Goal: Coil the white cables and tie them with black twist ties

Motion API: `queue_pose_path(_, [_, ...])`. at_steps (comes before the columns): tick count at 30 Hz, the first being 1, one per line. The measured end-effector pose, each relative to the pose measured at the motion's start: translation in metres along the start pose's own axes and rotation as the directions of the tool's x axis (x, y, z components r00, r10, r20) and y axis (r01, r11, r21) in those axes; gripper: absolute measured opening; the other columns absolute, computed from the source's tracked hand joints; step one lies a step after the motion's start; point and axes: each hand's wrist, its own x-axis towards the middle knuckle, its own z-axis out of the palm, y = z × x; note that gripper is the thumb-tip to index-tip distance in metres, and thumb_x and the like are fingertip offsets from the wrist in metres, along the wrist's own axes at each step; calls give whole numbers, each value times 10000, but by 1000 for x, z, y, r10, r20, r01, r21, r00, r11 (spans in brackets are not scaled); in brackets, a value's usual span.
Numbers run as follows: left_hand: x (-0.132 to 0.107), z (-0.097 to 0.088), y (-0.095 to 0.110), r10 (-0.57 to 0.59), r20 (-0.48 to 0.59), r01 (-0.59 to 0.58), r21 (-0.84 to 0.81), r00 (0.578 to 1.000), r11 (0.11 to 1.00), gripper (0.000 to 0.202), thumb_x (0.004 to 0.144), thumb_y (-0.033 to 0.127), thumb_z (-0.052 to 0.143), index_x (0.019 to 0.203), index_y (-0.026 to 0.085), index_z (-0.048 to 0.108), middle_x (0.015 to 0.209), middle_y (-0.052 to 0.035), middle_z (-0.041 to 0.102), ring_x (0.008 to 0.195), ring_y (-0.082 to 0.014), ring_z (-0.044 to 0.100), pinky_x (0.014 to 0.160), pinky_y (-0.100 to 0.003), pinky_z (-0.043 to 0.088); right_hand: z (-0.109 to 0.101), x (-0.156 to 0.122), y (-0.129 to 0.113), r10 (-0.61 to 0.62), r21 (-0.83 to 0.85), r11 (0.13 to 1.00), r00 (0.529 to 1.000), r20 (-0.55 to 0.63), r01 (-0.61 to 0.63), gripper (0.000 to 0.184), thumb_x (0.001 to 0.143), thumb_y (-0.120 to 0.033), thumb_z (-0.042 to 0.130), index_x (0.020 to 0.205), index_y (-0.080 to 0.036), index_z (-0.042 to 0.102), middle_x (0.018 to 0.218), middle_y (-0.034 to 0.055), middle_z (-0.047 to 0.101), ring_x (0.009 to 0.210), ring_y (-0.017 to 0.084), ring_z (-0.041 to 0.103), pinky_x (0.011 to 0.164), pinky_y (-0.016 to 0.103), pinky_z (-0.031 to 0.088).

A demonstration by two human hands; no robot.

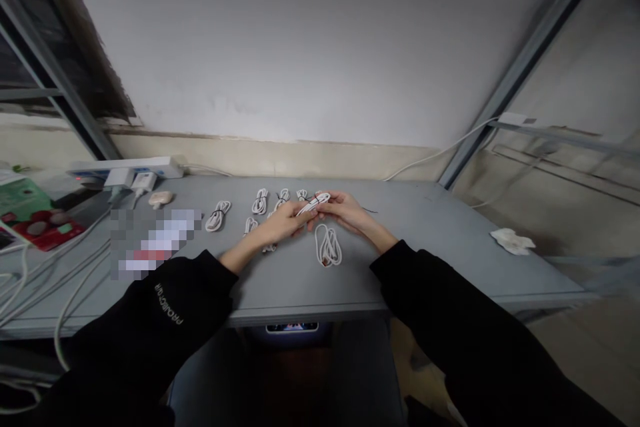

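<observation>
Over the middle of the grey desk, my left hand (287, 221) and my right hand (345, 208) both grip a coiled white cable (316, 202). A dark tie crosses the bundle, and my fingers are closed around its two ends. Just below my hands lies a loose white cable coil (329, 247) with no dark tie visible on it. Several tied white coils rest behind and left of my left hand, among them one cable bundle (260, 201) and another cable bundle (218, 215) further left. My left hand partly covers some of them.
On the left stand a white power strip (145, 167) with plugged-in chargers, a small pale case (161, 199), a blurred-out flat object (157, 243) and a green and red box (37, 213). A crumpled tissue (513, 241) lies at the right. Metal posts flank the desk (440, 260).
</observation>
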Motion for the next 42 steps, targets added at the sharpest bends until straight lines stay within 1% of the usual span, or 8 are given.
queue_pose_path(5, [1,2,-1,73,-91,-60,137,993,989,311,949,352,431,804,146,613,619,20,514,521,-88,374,529,-232,278,2,1,3,-18,-52,998,1000,-18,18,266,633,-352,832,725,-175,656,639,-24,624,539,83,511,576,250,433])
queue_pose_path(13, [2,4,-1,107,-166,-63,249,980,966,264,946,225,440,717,166,557,580,33,491,525,-96,377,601,-257,310,7,1,5,-40,-35,999,999,-10,40,324,667,-445,807,757,-175,651,622,-16,621,541,103,534,561,261,428])
queue_pose_path(20, [4,3,-6,125,-150,-82,267,981,960,265,955,215,440,728,162,564,617,9,538,544,-104,426,626,-268,333,8,2,7,-30,-43,999,999,-15,29,334,704,-467,782,729,-180,614,601,-11,619,514,99,541,535,257,432])
queue_pose_path(24, [5,2,-9,123,-140,-64,365,983,929,224,948,199,441,780,155,584,639,-6,564,571,-120,467,641,-271,356,9,1,5,-20,-36,999,1000,-15,20,349,707,-488,771,735,-179,613,603,-16,610,505,98,538,505,252,436])
queue_pose_path(28, [3,4,-9,128,-118,-48,524,985,850,226,969,214,395,996,146,609,827,-70,670,745,-178,599,744,-303,428,9,0,4,13,-23,1000,1000,-8,-13,338,697,-459,781,723,-173,602,608,-22,594,505,94,527,483,245,433])
queue_pose_path(32, [2,6,-10,102,-102,-7,675,989,738,298,986,237,358,1183,147,562,1045,-133,697,908,-234,655,800,-345,474,8,0,2,74,19,997,996,-45,-73,238,718,-339,767,747,-166,607,642,-17,592,521,95,529,504,252,448])
queue_pose_path(37, [-1,5,-9,73,-59,8,827,996,563,321,993,203,300,1196,125,536,1084,-152,683,923,-235,665,790,-341,496,8,-2,-4,211,116,972,977,-27,-206,206,767,-164,676,969,-163,638,722,1,625,555,101,534,538,250,452])
queue_pose_path(42, [-3,4,-1,40,-7,-11,899,999,437,314,945,94,318,1163,99,542,1073,-154,673,955,-238,658,815,-342,496,6,1,-6,300,143,945,954,-12,-296,191,783,-81,628,960,-144,667,716,4,607,568,88,506,554,232,439])
